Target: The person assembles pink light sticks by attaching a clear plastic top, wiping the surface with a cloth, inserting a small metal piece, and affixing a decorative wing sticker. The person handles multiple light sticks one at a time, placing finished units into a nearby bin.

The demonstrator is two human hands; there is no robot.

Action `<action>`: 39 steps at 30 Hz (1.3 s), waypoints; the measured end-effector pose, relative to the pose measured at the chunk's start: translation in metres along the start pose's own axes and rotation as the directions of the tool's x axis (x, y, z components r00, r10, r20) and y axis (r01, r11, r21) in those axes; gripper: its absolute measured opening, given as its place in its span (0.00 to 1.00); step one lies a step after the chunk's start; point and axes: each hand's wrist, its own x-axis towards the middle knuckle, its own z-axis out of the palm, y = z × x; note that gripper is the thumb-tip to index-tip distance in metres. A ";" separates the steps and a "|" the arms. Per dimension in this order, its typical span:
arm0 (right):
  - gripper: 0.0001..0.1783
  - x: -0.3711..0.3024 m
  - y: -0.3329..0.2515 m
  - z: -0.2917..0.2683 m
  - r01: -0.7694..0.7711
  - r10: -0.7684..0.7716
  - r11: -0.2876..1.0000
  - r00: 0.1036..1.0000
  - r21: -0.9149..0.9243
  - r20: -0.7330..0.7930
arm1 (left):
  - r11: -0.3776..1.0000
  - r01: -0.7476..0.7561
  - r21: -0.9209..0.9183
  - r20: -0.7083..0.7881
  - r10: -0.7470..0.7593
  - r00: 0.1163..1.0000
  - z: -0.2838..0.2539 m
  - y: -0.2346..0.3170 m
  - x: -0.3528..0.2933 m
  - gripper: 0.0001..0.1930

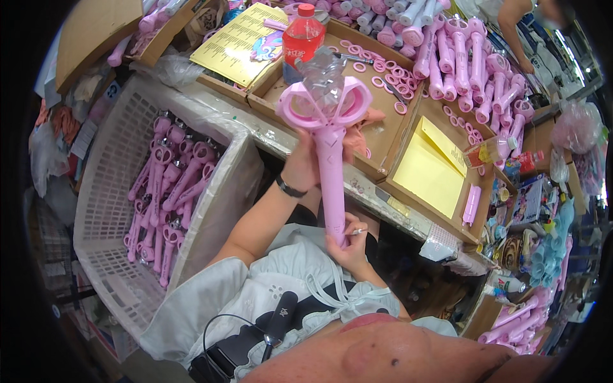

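Upright in front of me stands a pink toy wand (330, 172), with looped pink pieces at its head and a clear faceted plastic top. My left hand (302, 165) is closed round the upper part of its handle, and most of those fingers are behind it. Lower down, my right hand (350, 247) grips the handle's bottom end. A thin pale stick-like tool (359, 231) pokes out between the right fingers; its kind is too small to make out. Just behind the wand's head, a pinkish-orange cloth (369, 131) lies in a cardboard tray (265, 96).
To my left is a white plastic basket (102, 191) of similar wands. Pink rings (400, 80), a red-labelled bottle (302, 38) and yellow sheets (429, 169) occupy trays on the bench. Many pink handles (460, 54) are piled at the back, where another person's arm (513, 35) shows.
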 end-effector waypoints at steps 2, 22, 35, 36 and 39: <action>0.28 -0.003 -0.001 0.000 -0.006 0.005 0.999 1.000 0.039 0.008 | 0.992 -0.106 0.074 -0.212 0.120 0.970 -0.001 0.005 0.007 0.42; 0.22 0.005 -0.034 -0.023 -0.392 0.282 0.733 0.919 0.556 0.275 | 0.998 -0.056 -0.001 -0.174 0.055 0.983 0.001 0.015 0.010 0.30; 0.21 0.009 -0.041 -0.036 -0.571 0.386 0.398 0.814 0.718 0.433 | 0.688 -0.071 0.722 -0.264 0.369 0.891 -0.001 0.042 0.024 0.43; 0.21 0.008 -0.041 -0.037 -0.573 0.391 0.385 0.811 0.723 0.434 | 0.687 -0.063 0.724 -0.262 0.358 0.896 -0.002 0.042 0.023 0.43; 0.20 0.006 -0.044 -0.039 -0.576 0.401 0.367 0.807 0.731 0.434 | 0.680 -0.071 0.730 -0.230 0.341 0.911 -0.004 0.043 0.022 0.43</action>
